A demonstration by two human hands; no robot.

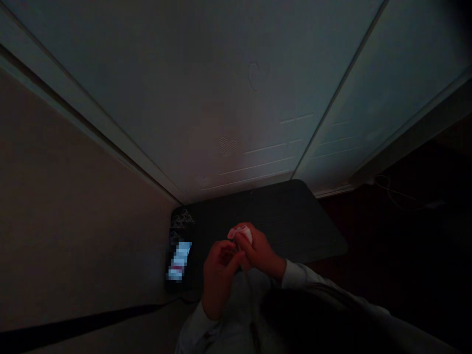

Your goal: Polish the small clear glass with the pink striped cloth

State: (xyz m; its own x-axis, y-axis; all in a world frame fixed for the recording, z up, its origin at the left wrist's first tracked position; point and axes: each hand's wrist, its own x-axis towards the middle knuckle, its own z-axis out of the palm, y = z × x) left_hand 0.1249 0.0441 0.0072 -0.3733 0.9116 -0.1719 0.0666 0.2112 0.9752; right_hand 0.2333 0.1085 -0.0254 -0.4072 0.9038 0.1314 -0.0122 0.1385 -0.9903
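In the dim head view, a small pink and white item, soft-looking and folded (245,232), is held over the near edge of the dark table. My right hand (260,250) is closed around it, with the thumb on top. Close beside it on the left, my left hand (220,270) has its fingers curled, thumb and fingertips meeting near the lower side of the item. Whatever lies between those left fingertips is too dark and small to make out.
The dark table (295,216) has rounded corners and stands against white panels (165,98) with heart reliefs. A lit, blurred-out phone-like object (179,261) and a dark patterned thing (182,219) lie at its left end. A white cable (400,194) runs along the floor at right.
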